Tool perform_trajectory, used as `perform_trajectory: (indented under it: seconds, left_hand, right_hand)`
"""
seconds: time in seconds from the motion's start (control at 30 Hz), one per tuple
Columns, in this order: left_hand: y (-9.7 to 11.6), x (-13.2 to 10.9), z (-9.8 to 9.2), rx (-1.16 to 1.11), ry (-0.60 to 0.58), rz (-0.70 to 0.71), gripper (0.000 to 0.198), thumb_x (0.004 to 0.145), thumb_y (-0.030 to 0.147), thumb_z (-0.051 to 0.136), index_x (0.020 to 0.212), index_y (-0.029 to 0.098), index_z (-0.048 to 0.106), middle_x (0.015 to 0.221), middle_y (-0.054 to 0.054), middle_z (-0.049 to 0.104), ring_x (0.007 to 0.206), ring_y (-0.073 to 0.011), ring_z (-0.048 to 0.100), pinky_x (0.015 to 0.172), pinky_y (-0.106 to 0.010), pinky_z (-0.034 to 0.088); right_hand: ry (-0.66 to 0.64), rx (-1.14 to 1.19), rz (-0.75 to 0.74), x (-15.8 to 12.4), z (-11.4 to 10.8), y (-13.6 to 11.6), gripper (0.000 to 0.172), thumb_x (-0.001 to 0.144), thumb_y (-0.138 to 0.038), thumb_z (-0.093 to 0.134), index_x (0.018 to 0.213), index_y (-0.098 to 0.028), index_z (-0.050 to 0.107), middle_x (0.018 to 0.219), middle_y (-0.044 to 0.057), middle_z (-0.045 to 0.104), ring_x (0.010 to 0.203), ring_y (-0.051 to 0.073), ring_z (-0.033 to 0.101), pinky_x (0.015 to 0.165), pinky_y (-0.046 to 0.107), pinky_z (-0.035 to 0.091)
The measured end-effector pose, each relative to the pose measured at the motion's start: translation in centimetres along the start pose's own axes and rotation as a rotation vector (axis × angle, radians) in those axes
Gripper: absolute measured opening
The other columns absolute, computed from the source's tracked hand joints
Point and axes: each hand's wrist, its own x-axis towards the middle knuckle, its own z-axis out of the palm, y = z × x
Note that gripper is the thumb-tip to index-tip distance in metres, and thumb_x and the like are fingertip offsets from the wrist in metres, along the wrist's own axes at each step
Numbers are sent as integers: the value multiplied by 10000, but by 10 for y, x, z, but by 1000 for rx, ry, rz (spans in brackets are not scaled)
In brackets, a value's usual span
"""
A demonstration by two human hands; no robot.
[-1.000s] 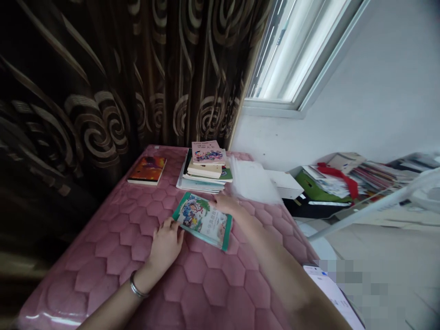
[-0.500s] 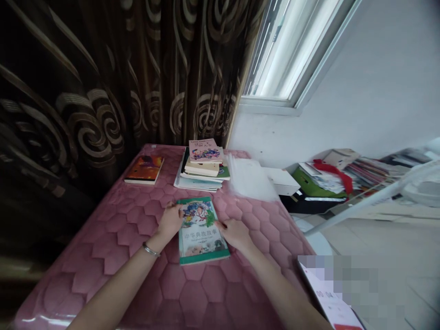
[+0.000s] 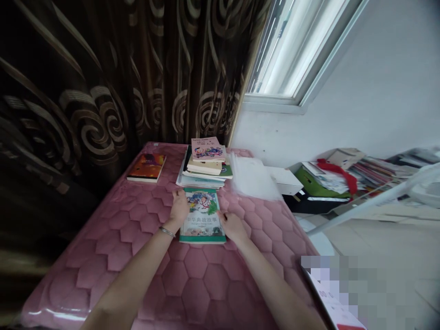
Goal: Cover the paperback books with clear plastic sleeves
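A green-bordered book point(image 3: 202, 231) with a colourful picture cover and Chinese lettering is held face up between my two hands. My left hand point(image 3: 179, 208), with a silver bracelet at the wrist, is closed on its left edge. On the opposite edge my right hand point(image 3: 232, 225) grips it, fingers curled. The book's far end comes close to a stack of books point(image 3: 205, 168), topped by a pink book point(image 3: 207, 150). Whether the held book rests on the cover below or hovers slightly above it, I cannot tell.
An orange book point(image 3: 146, 167) lies at the back left of the pink padded tabletop point(image 3: 192, 284). Right of the stack are a translucent plastic sheet point(image 3: 254, 177) and a white box point(image 3: 284, 180). A phone point(image 3: 335, 300) sits at the right edge. Dark curtains point(image 3: 154, 91) hang behind.
Both hands have moved the green-bordered book away from me, towards the stack, and turned it slightly straighter. The grip stays at its two sides. The view has shifted a little.
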Motion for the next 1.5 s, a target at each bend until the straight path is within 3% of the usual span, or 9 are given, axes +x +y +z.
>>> perform_trajectory:
  seconds: [0.1,0.23,0.37,0.6,0.9,1.0,1.27,1.37,1.5]
  left_hand:
    - [7,-10,2,71,21,65,403,813,-12,355,1157,103,530,1392,-196,412,1206,-316,466,999,-506,385]
    - [13,-45,10,202,-91,476,419,870,123,385,1267,145,515,1478,-106,386,1346,-294,342,1103,-486,283]
    - [4,-67,11,240,-138,585,532,921,372,384,1400,141,390,1497,-126,356,1385,-262,301,1133,-448,246]
    - [-30,-60,-4,229,-228,490,592,933,417,346,1467,176,260,1543,-123,243,1422,-244,214,1143,-462,205]
    - [-30,-62,-8,127,-270,444,583,918,374,374,1446,137,302,1547,-150,206,1434,-257,163,1152,-480,158]
    - [-30,-62,-10,120,-288,447,597,918,376,376,1450,119,290,1552,-151,187,1439,-254,138,1158,-466,142]
    - [-19,-51,-16,-207,-219,89,497,781,269,600,1266,186,529,1475,-150,382,1384,-279,303,1127,-458,212]
    - [-19,-28,-15,-408,-151,-224,454,662,206,693,1101,155,590,1231,-177,607,1251,-310,478,1050,-448,325]
    - [-18,-1,-11,-541,-232,-325,285,603,266,748,838,168,620,787,-90,713,897,-300,668,798,-394,496]
  right_hand:
    - [-4,-31,-2,3,1,-2,425,963,-403,351,916,-141,683,956,151,722,905,244,680,694,267,455]
    - [58,-98,15,-2,4,-8,395,957,-377,367,1177,-131,584,996,138,695,883,242,669,681,286,464]
    - [178,-198,-227,-8,10,-6,436,957,-336,376,1380,-261,448,1180,122,580,986,218,605,785,303,467]
    - [156,-346,-310,-9,10,16,410,960,-425,349,1362,-451,423,1404,19,454,1059,261,508,903,436,419]
    - [-147,-188,-683,-24,9,-9,483,972,-452,313,1443,-345,309,1538,-23,263,1433,235,143,1136,526,129]
    - [-187,-194,-655,-23,7,1,516,969,-476,304,1463,-336,248,1557,-13,185,1441,215,106,1143,527,99]
    - [17,3,-333,-8,-3,16,390,912,-297,479,1289,-245,564,1404,57,493,1273,200,468,1068,364,362]
    - [68,134,-278,-4,1,1,335,873,-237,525,1185,-229,645,1268,55,610,1159,185,561,1022,318,408]
    - [110,221,-170,-1,6,-10,308,851,-222,528,1114,-179,682,1168,78,663,1061,201,617,970,306,442]
